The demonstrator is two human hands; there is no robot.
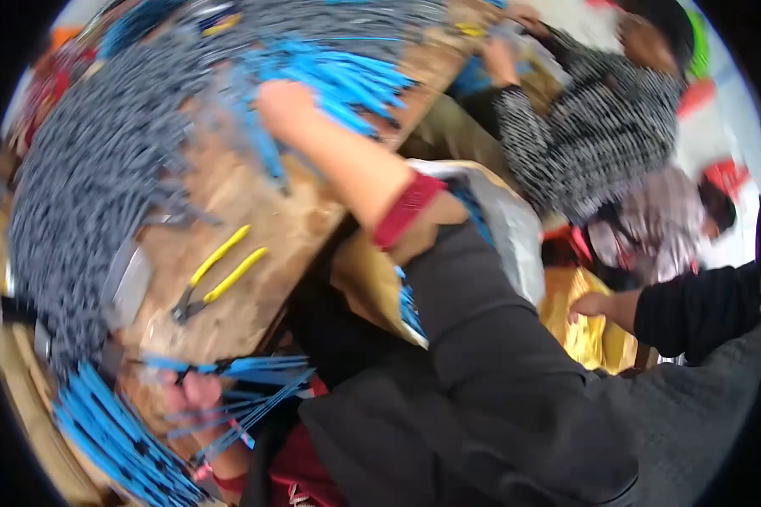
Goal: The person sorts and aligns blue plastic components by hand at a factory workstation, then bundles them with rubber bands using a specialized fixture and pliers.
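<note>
My left hand [196,393] is closed on several thin blue strips [254,397] with black ends, low at the left by the table's near edge. Their loose ends fan out to the right of it. My right arm reaches across the wooden table, and my right hand [281,103] is over a heap of long blue strips [338,80]. Motion smears its fingers, so I cannot make out a hold. Between my hands lie yellow-handled pliers [221,269], their dark jaws toward me. A thick bundle of blue strips [118,439] lies left of my left hand.
A large pile of grey strips [101,160] covers the table's left and far side. A clear plastic piece [129,283] lies beside it. Under my right arm stands an open sack [511,228] with blue strips inside. Other people sit at the right; one hand touches a yellow bag [588,325].
</note>
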